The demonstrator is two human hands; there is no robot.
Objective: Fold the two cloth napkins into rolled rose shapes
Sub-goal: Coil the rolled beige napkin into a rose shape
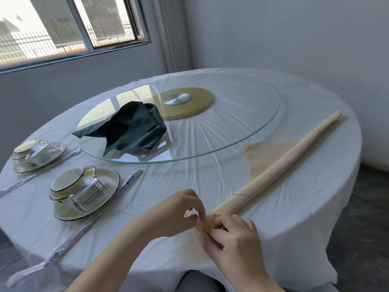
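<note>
Pinching near end of rolled beige napkin [290, 159] with left hand [179, 213] and right hand [233, 234]; tip hidden inside grip, blurred.

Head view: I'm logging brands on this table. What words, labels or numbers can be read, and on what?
Nothing is legible.
Blue print on the long plastic wrapper: too blurred to read.
Dark marks on the wrapped dish set: too blurred to read.
</note>
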